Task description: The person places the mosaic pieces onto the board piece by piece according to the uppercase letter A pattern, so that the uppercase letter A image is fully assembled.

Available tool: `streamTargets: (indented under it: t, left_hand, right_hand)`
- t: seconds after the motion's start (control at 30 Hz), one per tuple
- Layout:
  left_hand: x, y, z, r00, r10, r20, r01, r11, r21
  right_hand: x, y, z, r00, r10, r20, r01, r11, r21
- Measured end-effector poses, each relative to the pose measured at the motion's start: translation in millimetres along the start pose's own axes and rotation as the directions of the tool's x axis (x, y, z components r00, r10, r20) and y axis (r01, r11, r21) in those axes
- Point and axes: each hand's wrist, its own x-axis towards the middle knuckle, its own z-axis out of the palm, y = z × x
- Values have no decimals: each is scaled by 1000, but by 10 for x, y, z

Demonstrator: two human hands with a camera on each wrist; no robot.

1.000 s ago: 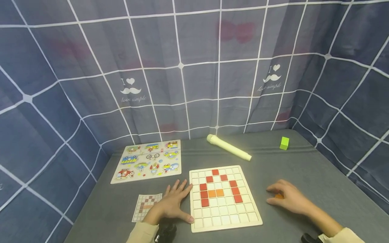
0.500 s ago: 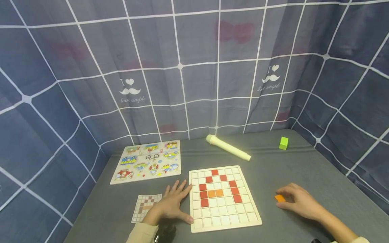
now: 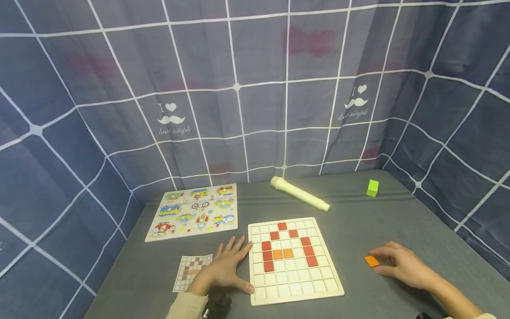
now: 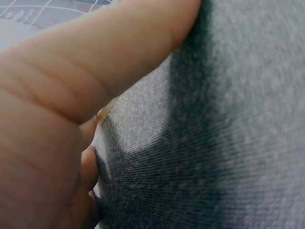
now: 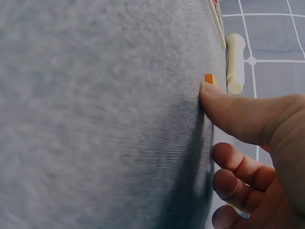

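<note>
My right hand (image 3: 404,268) pinches an orange square tile (image 3: 372,261) between thumb and index finger, low over the grey table to the right of the board. In the right wrist view the tile's edge (image 5: 208,78) shows past the thumb tip, and the other fingers curl below. My left hand (image 3: 227,267) lies with fingers spread at the left edge of the wooden grid board (image 3: 294,290), thumb and fingertips at its rim. Red tiles (image 3: 267,256) form an arch on the board, with two orange tiles (image 3: 283,254) between its sides. The left wrist view is mostly thumb and table.
A printed pattern card (image 3: 185,272) lies partly under the left hand. Behind it is a vehicle peg puzzle (image 3: 191,212). A pale yellow toy microphone (image 3: 300,193) lies behind the board, and a green block (image 3: 372,188) stands at the back right.
My right hand has drawn to the right and slightly nearer with the orange tile, which shows more plainly now. The left hand and board stay where they were.
</note>
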Motion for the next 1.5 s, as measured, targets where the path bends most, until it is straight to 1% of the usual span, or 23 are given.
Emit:
streamTargets:
  t: [0.03,0.07,0.13,0.27,0.4,0.5,0.7,0.87,1.03,1.23,1.4,1.5]
  left_hand:
    - [-2,4,-3,1000,-2,1,2,1000,-1]
    - [-4,6,-5,1000,-5,1,5,1000,0]
    - [-4,4,-7,1000,-11,-1,11,1000,6]
    - [-5,-1,-8,1000,-17,-4,17,1000,12]
    - [-1,-5,-5,1000,-12,-1,12,1000,13]
    - [5,1,-5,1000,-9,3,9,1000,11]
    - [4,34,-17,1000,-11,7,11,1000,8]
    - [-1,45,-19,1000,-15,11,15,1000,10]
    - [-9,23,-16,1000,-15,7,15,1000,17]
    - [-8,18,-16,1000,-13,9,13,1000,16]
    - [-4,29,-17,1000,-20,2,20,1000,20]
    - [-1,29,-14,1000,-25,-1,25,999,27]
  right_hand:
    - [0,-4,-5,1000,19,6,-19,1000,-5]
    - [0,-11,-2,1000,24,-6,-24,1000,-9]
    - [0,-20,15,999,19,-42,-20,1000,-24]
    - [2,-33,57,992,-17,-123,14,999,-31]
    - [8,-36,73,987,-26,-158,21,999,-33]
    - [16,-43,71,987,-27,-160,21,999,-35]
    - [55,-87,66,993,21,-114,-25,999,-33]
    - [99,-134,59,995,38,-97,-42,998,-44]
    - [154,-198,75,994,33,-100,-36,999,-32]
    - [262,-266,122,995,4,-100,-7,1000,-28]
    - [397,-336,184,983,-107,-148,105,994,-23]
    - [480,-407,214,982,-141,-128,141,990,-8]
